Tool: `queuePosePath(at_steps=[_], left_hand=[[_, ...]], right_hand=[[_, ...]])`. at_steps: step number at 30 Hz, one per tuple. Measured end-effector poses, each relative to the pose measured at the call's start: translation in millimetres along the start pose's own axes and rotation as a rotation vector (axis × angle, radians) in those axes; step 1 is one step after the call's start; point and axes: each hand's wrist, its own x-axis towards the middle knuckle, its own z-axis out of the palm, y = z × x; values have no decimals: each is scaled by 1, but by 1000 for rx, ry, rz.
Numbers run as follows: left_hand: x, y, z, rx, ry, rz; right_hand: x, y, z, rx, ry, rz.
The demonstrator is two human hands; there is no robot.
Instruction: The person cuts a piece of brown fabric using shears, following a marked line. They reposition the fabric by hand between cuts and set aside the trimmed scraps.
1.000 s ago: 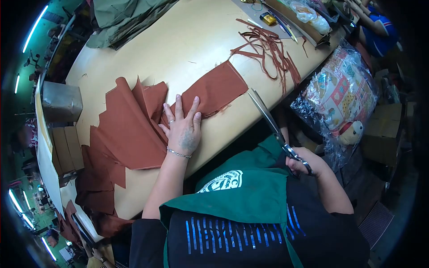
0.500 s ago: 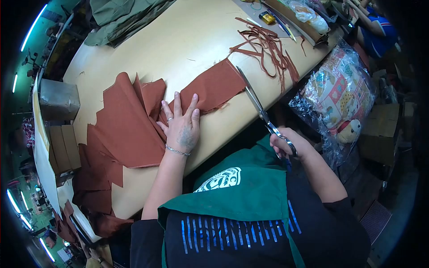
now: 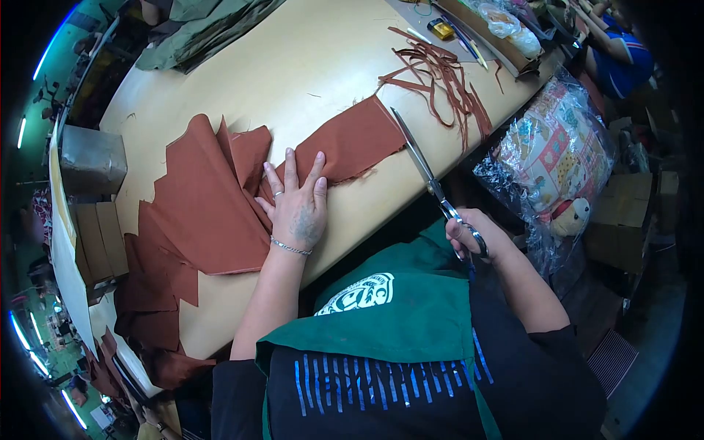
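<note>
My left hand (image 3: pixel 299 209) lies flat with fingers spread on a piece of rust-brown fabric (image 3: pixel 352 139), pressing it to the table (image 3: pixel 308 92). My right hand (image 3: pixel 473 235) grips the handles of a pair of long metal scissors (image 3: pixel 424 160). Their blades look closed or nearly so and point away from me, right beside the fabric's short right edge. Left of my left hand, a larger folded heap of the same fabric (image 3: pixel 205 198) spreads over the table and hangs past its left side. Loose threads fringe the near edge of the piece under my hand.
Thin brown fabric strips (image 3: pixel 447 84) lie tangled beyond the scissors. Behind them are a yellow tape measure (image 3: pixel 440 29) and some pens. Olive cloth (image 3: pixel 198 33) lies at the far left. A plastic-wrapped printed bundle (image 3: pixel 557 147) and cardboard boxes stand right of the table. Another person (image 3: pixel 623 55) is at upper right.
Almost nothing differs. The whole view has shifted slightly, while both hands, the scissors and the fabric keep their places relative to each other.
</note>
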Motion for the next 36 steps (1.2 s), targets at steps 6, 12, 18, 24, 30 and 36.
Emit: queuePosePath(at_steps=[6,12,18,24,30,36], left_hand=[[0,0,0,0,5,3],[0,0,-1,17,12,12],[0,0,0,11,13,7],[0,0,1,11,23,4],[-1,0,0,1,22,6],[-2,1,-2,-36,18,-11]], right_hand=[[1,-3,-1,-37,8,7],[2,-2,0,-127,19,4],[2,-2,1,-127,69,15],[-2,-1,3,-159,103,66],[-1,-2,-6,-134,24,34],[19,-17,-7,-108,24,64]])
